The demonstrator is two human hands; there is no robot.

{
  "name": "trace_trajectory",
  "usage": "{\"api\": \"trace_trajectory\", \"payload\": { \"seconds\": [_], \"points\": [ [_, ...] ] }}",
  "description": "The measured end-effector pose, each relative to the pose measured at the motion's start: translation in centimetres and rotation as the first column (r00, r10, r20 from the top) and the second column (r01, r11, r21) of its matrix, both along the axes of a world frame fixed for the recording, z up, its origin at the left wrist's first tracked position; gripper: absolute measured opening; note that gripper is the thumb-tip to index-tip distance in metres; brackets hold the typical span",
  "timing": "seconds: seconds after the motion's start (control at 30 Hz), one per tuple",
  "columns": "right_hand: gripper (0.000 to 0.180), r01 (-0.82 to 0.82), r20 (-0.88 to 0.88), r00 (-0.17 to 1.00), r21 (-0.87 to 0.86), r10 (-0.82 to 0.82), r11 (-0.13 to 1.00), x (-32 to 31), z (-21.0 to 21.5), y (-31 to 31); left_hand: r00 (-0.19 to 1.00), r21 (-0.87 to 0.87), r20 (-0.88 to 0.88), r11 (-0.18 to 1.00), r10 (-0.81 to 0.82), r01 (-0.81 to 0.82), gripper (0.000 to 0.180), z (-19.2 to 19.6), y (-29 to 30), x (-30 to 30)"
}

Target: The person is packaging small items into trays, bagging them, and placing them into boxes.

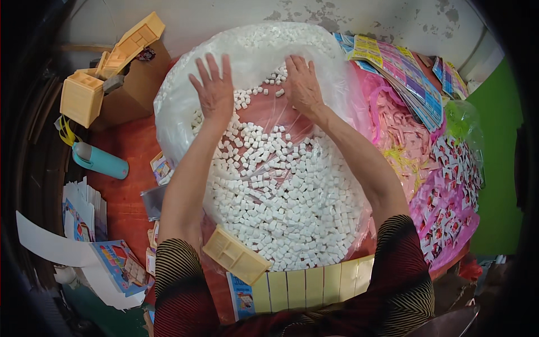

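Note:
A big see-through plastic bag (pixel 185 73) lies spread on the red table, its mouth toward me. Small white cubes (pixel 281 208) spill from it in a wide heap, and more show through its far wall. My left hand (pixel 215 95) is raised over the bag's left side, fingers spread, holding nothing. On the right, my right hand (pixel 303 87) reaches to the bag's inner side, by a few loose cubes; its fingers are stretched out and somewhat bent. Below my left forearm, a cream plastic tray with compartments (pixel 236 255) rests tilted at the heap's near edge.
Pink bags with pink pieces (pixel 393 123) and small printed packets (pixel 449 185) lie at the right, below stacked printed sheets (pixel 404 73). At the left are a cardboard box (pixel 132 84), cream plastic trays (pixel 84 98), a teal bottle (pixel 104 160) and printed cards (pixel 120 267). Yellow strips (pixel 314 286) line the near edge.

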State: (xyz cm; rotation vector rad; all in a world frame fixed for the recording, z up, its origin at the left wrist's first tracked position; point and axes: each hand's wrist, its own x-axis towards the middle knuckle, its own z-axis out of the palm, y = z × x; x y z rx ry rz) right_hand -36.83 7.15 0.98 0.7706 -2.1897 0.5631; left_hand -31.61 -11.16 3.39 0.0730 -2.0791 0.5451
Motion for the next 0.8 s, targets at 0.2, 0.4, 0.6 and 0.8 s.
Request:
{"api": "trace_trajectory", "payload": {
  "seconds": [0.2,0.4,0.6,0.8],
  "points": [
    [0.062,-0.251,0.050,0.968,0.114,0.247,0.961,1.8,1.4,0.0,0.931,0.475,0.150,0.850,-0.334,0.228,0.005,2.0,-0.6,-0.3],
    [0.079,-0.115,0.098,0.989,0.000,0.115,0.993,0.4,3.2,-4.3,0.764,0.433,-0.002,0.688,-0.645,0.582,0.007,3.2,0.9,3.0],
    [0.020,-0.240,0.048,0.971,0.179,0.236,0.954,-1.6,4.6,-6.1,0.795,0.345,0.044,0.756,-0.604,0.556,0.006,4.1,1.9,5.4],
    [0.012,-0.325,0.135,0.923,-0.225,0.359,0.919,-0.9,4.8,-4.3,0.650,0.285,0.382,0.752,-0.657,0.594,0.030,-1.4,5.5,10.8]
  ]
}}
